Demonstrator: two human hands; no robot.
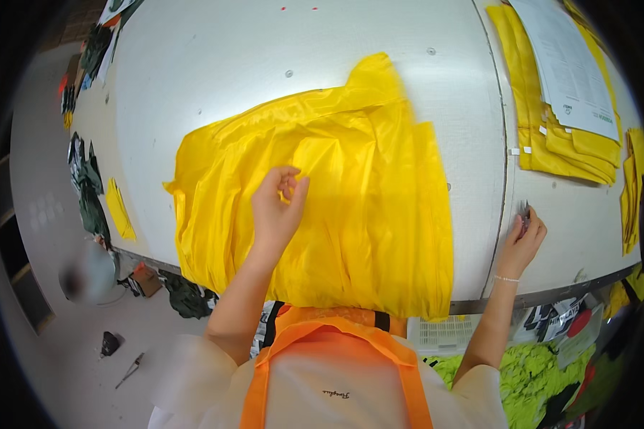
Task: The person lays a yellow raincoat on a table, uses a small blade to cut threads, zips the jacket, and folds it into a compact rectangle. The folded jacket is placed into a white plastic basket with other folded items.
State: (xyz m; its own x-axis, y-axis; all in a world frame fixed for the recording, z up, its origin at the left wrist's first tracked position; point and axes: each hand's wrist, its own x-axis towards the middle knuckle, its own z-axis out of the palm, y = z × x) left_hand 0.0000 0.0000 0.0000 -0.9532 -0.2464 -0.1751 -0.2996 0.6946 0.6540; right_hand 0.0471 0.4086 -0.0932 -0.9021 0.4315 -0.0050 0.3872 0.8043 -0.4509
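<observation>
A large yellow garment piece [336, 193] of shiny, creased fabric lies spread on the pale worktable, its front edge at the table's edge near me. Over its left half is my left hand [277, 204], fingers loosely curled and thumb apart, with nothing visible in it. I cannot tell whether it touches the cloth. Off to the right of the fabric, my right hand [524, 239] is closed around small thread snips [525, 213], whose metal tips point away from me. The palm hides most of their handle.
Stacked yellow pieces [569, 154] lie at the far right under a printed white sheet [569, 71]. A seam [506, 143] crosses the worktable [322, 36]. At left are a yellow scrap [120, 209] and dark green cloth [90, 189]. Lime fabric [504, 379] lies below the table's right side.
</observation>
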